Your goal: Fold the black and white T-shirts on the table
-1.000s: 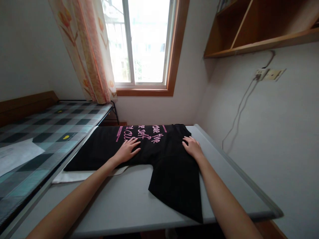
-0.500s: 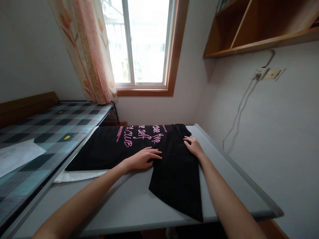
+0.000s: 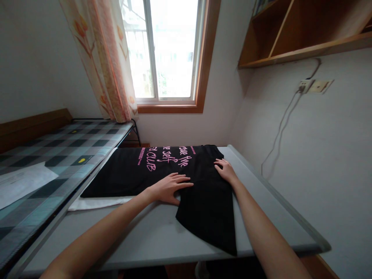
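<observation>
- pale table up front, wall beside it on the right; black T-shirt laid flat across it, one sleeve pointing back at the person
- left hand palm-down where sleeve meets body; thumb spread wide from the fingers, nothing gripped
- right hand at the shirt's shoulder edge; fingers slightly apart, resting on the fabric
- something white peeking out under the hem side; pink lettering runs sideways across the shirt
- checked mattress off to the left; paper lying on it
- tulip curtain and bright window at the back
</observation>
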`<state>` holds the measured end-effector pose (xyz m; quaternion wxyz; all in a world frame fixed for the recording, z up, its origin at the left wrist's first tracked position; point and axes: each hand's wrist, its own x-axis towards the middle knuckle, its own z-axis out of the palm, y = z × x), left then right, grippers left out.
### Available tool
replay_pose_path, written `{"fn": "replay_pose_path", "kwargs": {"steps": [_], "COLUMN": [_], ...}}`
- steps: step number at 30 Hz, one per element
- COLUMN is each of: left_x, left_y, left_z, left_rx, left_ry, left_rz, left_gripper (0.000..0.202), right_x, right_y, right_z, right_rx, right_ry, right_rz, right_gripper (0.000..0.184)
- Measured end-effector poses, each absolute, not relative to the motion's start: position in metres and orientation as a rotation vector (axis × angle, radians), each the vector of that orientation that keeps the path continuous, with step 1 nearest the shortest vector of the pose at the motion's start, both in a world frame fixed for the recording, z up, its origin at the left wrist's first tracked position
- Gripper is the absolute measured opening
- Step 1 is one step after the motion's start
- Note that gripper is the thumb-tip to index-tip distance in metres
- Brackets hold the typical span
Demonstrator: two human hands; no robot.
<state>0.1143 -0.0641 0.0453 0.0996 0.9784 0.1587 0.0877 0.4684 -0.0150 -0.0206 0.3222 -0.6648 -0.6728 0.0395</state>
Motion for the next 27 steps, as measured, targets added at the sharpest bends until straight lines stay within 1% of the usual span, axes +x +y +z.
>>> {"fn": "replay_pose_path", "kwargs": {"steps": [2,5,9,13,15,17,19,21,22,25,27], "left_x": [0.117,0.124,0.138,0.153,0.160,0.166,0.170,0.169,0.167,0.155,0.146], "left_y": [-0.065,-0.068,-0.075,-0.081,-0.078,-0.068,-0.049,-0.026,-0.015,0.010,0.016], "left_z": [0.046,0.046,0.050,0.059,0.063,0.063,0.057,0.048,0.042,0.025,0.017], "left_rx": [2.934,2.939,2.863,2.741,2.567,2.357,2.175,2.047,2.010,1.984,1.981], "left_ry": [0.412,0.343,0.262,0.165,0.203,0.364,0.644,0.932,1.042,1.237,1.251], "left_rz": [0.280,0.366,0.480,0.382,0.398,0.498,0.658,0.817,0.877,0.974,1.003], "left_gripper": [0.080,0.066,0.039,0.015,0.015,0.022,0.033,0.041,0.040,0.028,0.010], "right_x": [0.468,0.467,0.466,0.463,0.462,0.463,0.465,0.470,0.472,0.476,0.475], "right_y": [-0.015,-0.014,-0.015,-0.016,-0.016,-0.015,-0.013,-0.012,-0.012,-0.012,-0.014], "right_z": [-0.021,-0.021,-0.020,-0.020,-0.020,-0.018,-0.016,-0.013,-0.012,-0.008,-0.005], "right_rx": [-1.753,-1.767,-1.785,-1.779,-1.768,-1.741,-1.687,-1.630,-1.617,-1.637,-1.667], "right_ry": [-1.774,-1.781,-1.777,-1.764,-1.744,-1.706,-1.641,-1.512,-1.422,-1.176,-1.135], "right_rz": [0.100,0.089,0.077,0.097,0.116,0.152,0.241,0.350,0.378,0.342,0.315], "right_gripper": [0.030,0.030,0.029,0.030,0.029,0.026,0.026,0.031,0.035,0.049,0.055]}}
